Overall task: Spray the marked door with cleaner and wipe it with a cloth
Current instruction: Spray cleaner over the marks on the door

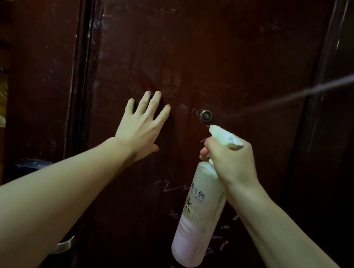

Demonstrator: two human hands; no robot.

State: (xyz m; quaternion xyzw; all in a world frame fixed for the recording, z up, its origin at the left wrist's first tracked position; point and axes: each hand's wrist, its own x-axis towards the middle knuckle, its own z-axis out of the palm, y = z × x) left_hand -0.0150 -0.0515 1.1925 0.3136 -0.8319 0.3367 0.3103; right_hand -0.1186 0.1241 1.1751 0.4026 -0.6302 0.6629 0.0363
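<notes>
The left hand (143, 122) is held flat against the door (203, 59), its fingers straight and spread apart, the fingertips (158, 94) pointed upward and the thumb stretched out to the right at the bottom of the palm; nothing is gripped by it. The right hand (229, 160) is wrapped around the neck of a spray bottle (199, 214), with the fingers curled over the trigger under the white spray head (224, 136). The bottle is hung below that hand, tilted slightly, its nozzle aimed up and to the left toward the door; a label with dark printed characters is seen on its pale body, and a pinkish liquid is seen in its lower part. The two hands are kept well apart, the left one higher and to the left, the right one lower and to the right. A small brass peephole (206, 115) is set in the door between the hands, just above the spray head. The dark reddish-brown door is marked with pale scribbles (171, 187) below the hands and with faint scratches near its top. A metal handle (64, 246) is partly seen at the door's lower left edge, behind the left forearm. No cloth is seen.
</notes>
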